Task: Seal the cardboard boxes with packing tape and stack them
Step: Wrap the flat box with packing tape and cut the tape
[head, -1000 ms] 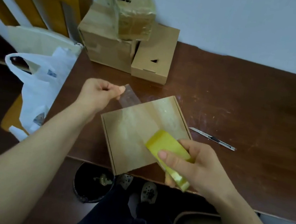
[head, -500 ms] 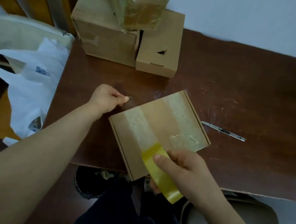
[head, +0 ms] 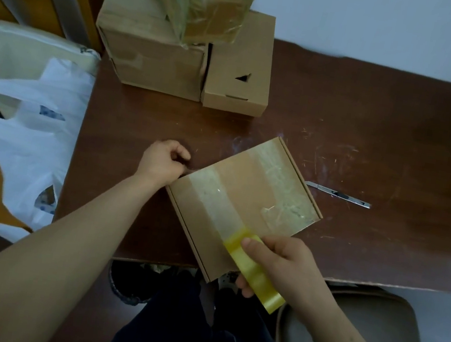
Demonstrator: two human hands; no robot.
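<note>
Right hand (head: pixel 277 269): fingers and thumb wrapped round the yellow tape roll (head: pixel 254 272), held at the near edge of the flat box (head: pixel 247 191), partly past the table's edge. Left hand (head: pixel 162 161): fingers curled tight at the box's far left corner, knuckles on the table (head: pixel 370 134). It probably pinned the loose tape end there, but the fingertips were hidden, so I could not tell what it held.

A clear strip of tape (head: pixel 214 198) ran from that corner across the lid to the roll. The flat box lay closed, skewed, near the front of the table, one corner overhanging.

Step in hand, as I judged it: laying a strip across the lid, uncut. Next move would call for folding the tape over the near edge, pressing it flat and cutting it. The knife (head: pixel 338 194) lay just right of the box, within reach.

The stacked boxes (head: pixel 146 65) stood at the back left of the table. A white plastic bag (head: pixel 32 142) hung off to the left.
</note>
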